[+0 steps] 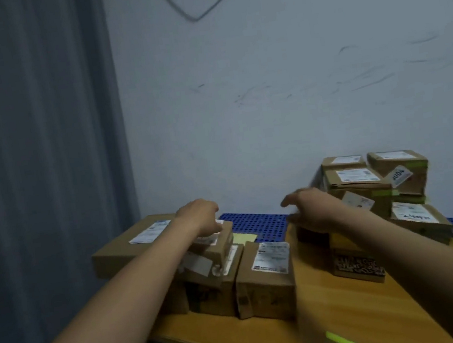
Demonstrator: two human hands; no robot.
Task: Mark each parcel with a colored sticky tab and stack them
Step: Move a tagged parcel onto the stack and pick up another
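Left hand (201,217) rests on the top parcel (224,248) of the left pile; grip can't tell. Right hand (308,211), blurred, fingers apart, hovers beside the right stack (376,180). Green tab (342,340) lies on the near worktop (315,289).

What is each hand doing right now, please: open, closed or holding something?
Left hand: fingers curled over the top parcel, gripping it.
Right hand: too blurred to tell.
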